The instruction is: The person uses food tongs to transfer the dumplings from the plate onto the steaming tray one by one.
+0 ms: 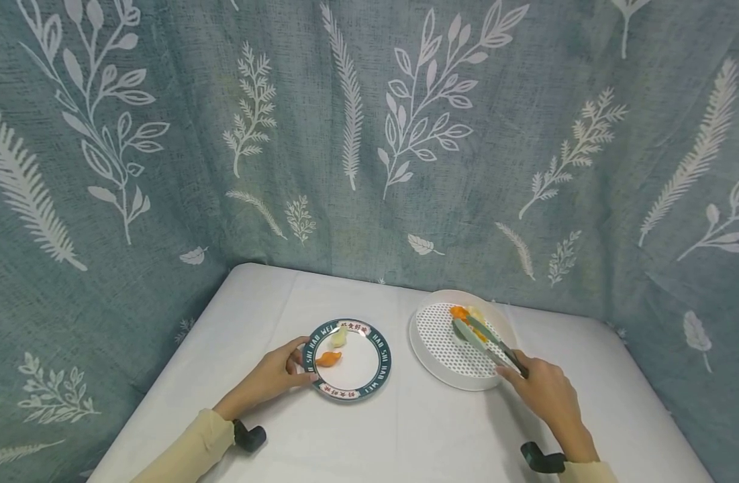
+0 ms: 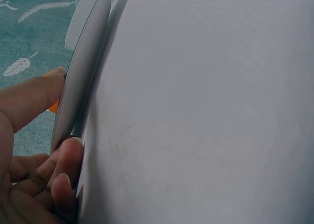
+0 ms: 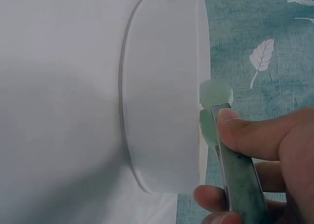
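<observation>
My left hand [image 1: 269, 377] grips the left rim of a round plate [image 1: 360, 362] with a dark green lettered border, thumb on top and fingers below in the left wrist view. On the plate lie a small orange piece [image 1: 328, 359] and a pale yellow-green piece [image 1: 339, 337]. My right hand [image 1: 549, 388] holds green tongs [image 1: 496, 343], whose tips reach into a white perforated steamer basket [image 1: 432, 339]. Around the tips are orange [image 1: 458, 312], pale yellow [image 1: 476, 313] and green [image 1: 460, 331] pieces. Whether the tongs pinch one is unclear.
A white-covered table [image 1: 405, 436] carries the plate on the left and the basket on the right, with a gap between them. Behind the table hangs a blue-green curtain [image 1: 321, 221] with white leaf prints. Both wrists wear dark camera mounts.
</observation>
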### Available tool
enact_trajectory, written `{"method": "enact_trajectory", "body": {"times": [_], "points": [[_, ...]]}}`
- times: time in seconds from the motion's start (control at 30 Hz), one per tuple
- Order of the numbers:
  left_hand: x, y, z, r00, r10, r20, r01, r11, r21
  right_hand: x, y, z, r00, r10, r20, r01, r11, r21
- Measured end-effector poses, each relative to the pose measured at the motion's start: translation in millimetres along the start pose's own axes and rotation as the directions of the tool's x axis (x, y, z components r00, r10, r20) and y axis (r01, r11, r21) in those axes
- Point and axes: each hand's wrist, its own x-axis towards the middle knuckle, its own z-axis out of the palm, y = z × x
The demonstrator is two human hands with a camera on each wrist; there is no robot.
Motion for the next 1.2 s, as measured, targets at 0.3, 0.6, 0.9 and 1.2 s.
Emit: {"method": "enact_trajectory", "body": {"times": [0.3, 0.6, 0.9, 1.2], "points": [[0.1, 1.1, -0.5, 1.000, -0.008, 0.002, 0.008, 1.000, -0.006, -7.3, -16.5, -0.3, 0.997, -0.062, -0.055, 0.063, 0.998, 0.018], [-0.5, 0.8, -1.0, 1.000, -0.007, 0.010, 0.007, 1.000, -0.014, -14.4, -42.6, 6.1, 0.994, -0.101, -0.045, 0.103, 0.994, 0.047], [-1.3, 0.7, -1.9, 1.000, 0.003, 0.011, -0.003, 1.000, -0.017, -18.3, -63.5, 9.5, 0.990, -0.132, -0.048, 0.136, 0.987, 0.091], [-1.6, 2.9, -1.5, 1.000, -0.012, 0.017, 0.013, 1.000, -0.017, -24.5, -82.5, 16.5, 0.974, -0.217, -0.057, 0.222, 0.970, 0.103]]}}
